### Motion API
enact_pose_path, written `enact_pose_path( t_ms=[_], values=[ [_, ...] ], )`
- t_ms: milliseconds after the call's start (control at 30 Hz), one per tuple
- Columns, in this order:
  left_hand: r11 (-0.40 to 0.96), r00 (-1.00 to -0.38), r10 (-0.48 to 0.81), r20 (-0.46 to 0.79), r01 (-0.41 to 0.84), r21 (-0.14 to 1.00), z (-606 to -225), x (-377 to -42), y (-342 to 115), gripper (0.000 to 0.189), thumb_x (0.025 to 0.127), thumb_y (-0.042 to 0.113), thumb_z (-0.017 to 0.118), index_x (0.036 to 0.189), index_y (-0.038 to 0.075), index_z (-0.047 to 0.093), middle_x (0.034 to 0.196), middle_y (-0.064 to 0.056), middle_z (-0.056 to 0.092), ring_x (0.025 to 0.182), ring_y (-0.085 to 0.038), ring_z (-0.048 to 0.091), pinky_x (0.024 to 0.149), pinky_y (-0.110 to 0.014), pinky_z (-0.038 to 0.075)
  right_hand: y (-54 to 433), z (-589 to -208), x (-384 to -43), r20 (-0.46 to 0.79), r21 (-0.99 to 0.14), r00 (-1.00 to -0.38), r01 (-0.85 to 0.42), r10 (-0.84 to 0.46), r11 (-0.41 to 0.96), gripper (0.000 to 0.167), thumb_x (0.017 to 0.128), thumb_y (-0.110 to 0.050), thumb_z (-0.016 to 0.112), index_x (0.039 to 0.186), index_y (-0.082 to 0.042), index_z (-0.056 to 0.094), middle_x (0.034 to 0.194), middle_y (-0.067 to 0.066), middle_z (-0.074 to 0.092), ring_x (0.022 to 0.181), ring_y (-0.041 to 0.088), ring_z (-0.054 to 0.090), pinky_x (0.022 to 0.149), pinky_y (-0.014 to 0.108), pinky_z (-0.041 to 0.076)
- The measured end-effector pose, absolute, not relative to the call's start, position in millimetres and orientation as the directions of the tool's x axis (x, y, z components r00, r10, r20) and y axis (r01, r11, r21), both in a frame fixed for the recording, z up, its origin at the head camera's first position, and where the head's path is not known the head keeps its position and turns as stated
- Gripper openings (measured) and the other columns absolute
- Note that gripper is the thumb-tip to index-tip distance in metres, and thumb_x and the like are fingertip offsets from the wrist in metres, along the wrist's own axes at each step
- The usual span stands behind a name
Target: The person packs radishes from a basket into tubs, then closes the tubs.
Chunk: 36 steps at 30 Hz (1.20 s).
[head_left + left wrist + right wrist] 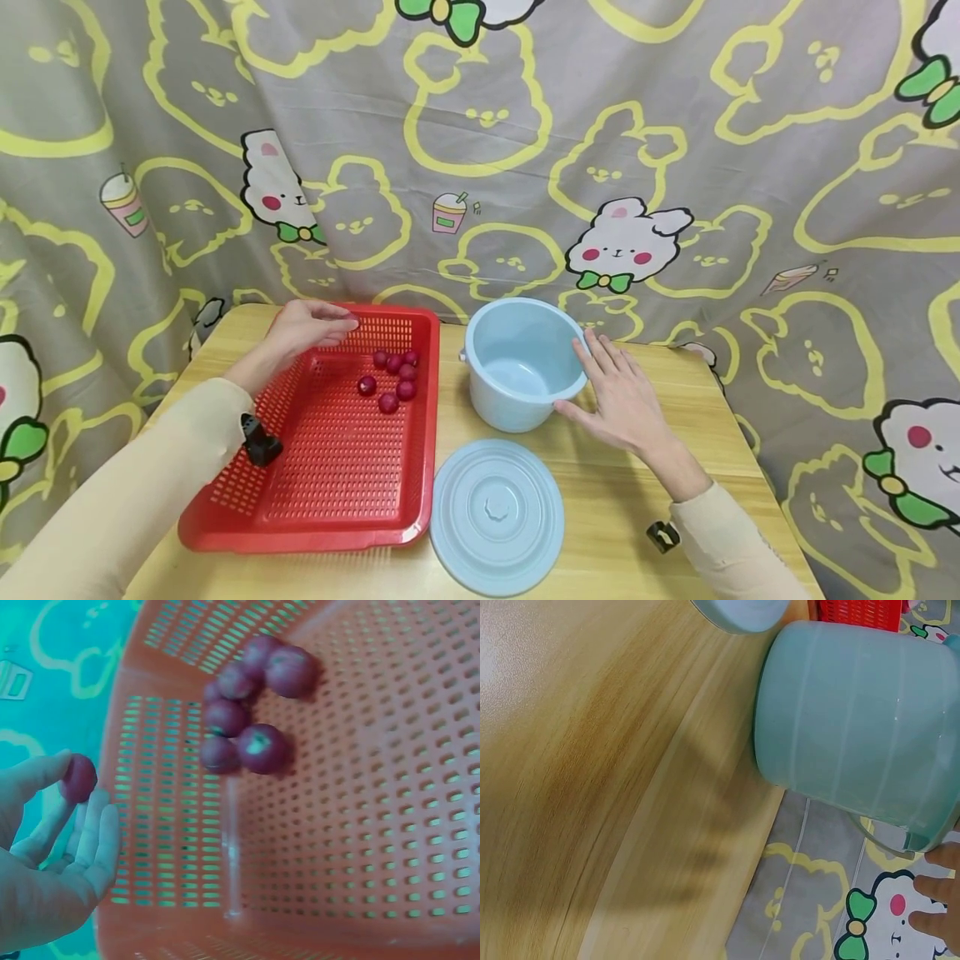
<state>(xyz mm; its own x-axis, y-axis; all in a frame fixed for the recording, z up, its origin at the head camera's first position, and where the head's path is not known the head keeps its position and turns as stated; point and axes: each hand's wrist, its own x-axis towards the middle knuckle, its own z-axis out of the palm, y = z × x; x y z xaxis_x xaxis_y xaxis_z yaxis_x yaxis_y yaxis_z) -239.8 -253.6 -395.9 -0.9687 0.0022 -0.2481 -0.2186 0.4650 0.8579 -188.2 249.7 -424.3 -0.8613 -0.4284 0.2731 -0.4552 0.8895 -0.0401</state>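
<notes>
My left hand (311,325) is over the far-left part of a red perforated plastic basket (433,467). In the left wrist view, its thumb and fingers pinch a small round dark-red fruit (78,778) near the basket's end wall. Several similar fruits (387,403) lie together on the basket floor toward its far right corner. To the right stands an upright light-blue bucket (506,408), its inside bare. Against the bucket's right rim rests my right hand (618,392), fingers straight and spread. Its fingertips (934,889) appear beside the rim and handle in the right wrist view.
A round light-blue lid (497,550) lies flat in front of the bucket, close to the basket's right edge. Everything stands on a wood-grain table (600,525). A grey patterned curtain (510,192) hangs behind the table's back edge.
</notes>
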Motion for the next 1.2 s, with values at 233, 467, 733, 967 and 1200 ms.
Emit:
enact_pose_path(
  t_ms=[233,467,733,967,1200],
  values=[
    [0.447,-0.973,0.001,-0.232,-0.207,0.870,-382.6,-240.4,-255.4,0.066,0.100,0.041,0.072,0.146,-0.003,0.056,0.144,-0.029,0.063,0.106,-0.014,0.077,0.089,-0.022,0.064,249.0,-422.6,-187.1,0.264,-0.041,-0.866,-0.451,-0.426,0.892,0.101,0.091,-0.072,0.062,0.167,-0.013,0.030,0.177,0.012,0.023,0.162,0.040,0.029,0.128,0.065,0.031],
    [0.429,-0.975,0.046,-0.218,-0.177,0.886,-372.7,-237.6,-244.8,0.067,0.099,0.040,0.074,0.147,-0.003,0.056,0.144,-0.029,0.063,0.091,0.000,0.073,0.092,-0.024,0.064,249.3,-423.7,-187.3,0.261,-0.044,-0.867,-0.449,-0.424,0.892,0.101,0.091,-0.073,0.062,0.167,-0.013,0.030,0.177,0.011,0.021,0.162,0.040,0.029,0.128,0.065,0.032],
    [0.434,-0.977,0.086,-0.195,-0.140,0.890,-359.2,-229.7,-219.9,0.064,0.097,0.041,0.077,0.143,0.001,0.060,0.141,-0.024,0.067,0.106,-0.016,0.076,0.100,-0.033,0.063,249.7,-423.4,-187.7,0.254,-0.044,-0.869,-0.448,-0.424,0.893,0.102,0.091,-0.073,0.062,0.167,-0.013,0.030,0.177,0.011,0.021,0.162,0.040,0.028,0.128,0.065,0.031],
    [0.429,-0.976,0.109,-0.186,-0.123,0.895,-350.7,-222.9,-196.2,0.058,0.096,0.040,0.078,0.140,0.005,0.064,0.139,-0.021,0.069,0.120,-0.031,0.074,0.110,-0.045,0.058,249.3,-424.3,-187.1,0.251,-0.053,-0.871,-0.449,-0.423,0.892,0.102,0.091,-0.073,0.062,0.167,-0.013,0.029,0.177,0.011,0.021,0.162,0.040,0.028,0.128,0.065,0.030],
    [0.392,-0.975,0.131,-0.178,-0.114,0.913,-346.0,-225.5,-175.5,0.053,0.096,0.038,0.079,0.137,0.007,0.067,0.137,-0.017,0.070,0.117,-0.029,0.075,0.111,-0.047,0.057,249.6,-423.8,-186.1,0.256,-0.053,-0.870,-0.448,-0.422,0.892,0.102,0.091,-0.072,0.062,0.168,-0.014,0.028,0.177,0.011,0.020,0.162,0.040,0.028,0.129,0.064,0.030]
  ],
)
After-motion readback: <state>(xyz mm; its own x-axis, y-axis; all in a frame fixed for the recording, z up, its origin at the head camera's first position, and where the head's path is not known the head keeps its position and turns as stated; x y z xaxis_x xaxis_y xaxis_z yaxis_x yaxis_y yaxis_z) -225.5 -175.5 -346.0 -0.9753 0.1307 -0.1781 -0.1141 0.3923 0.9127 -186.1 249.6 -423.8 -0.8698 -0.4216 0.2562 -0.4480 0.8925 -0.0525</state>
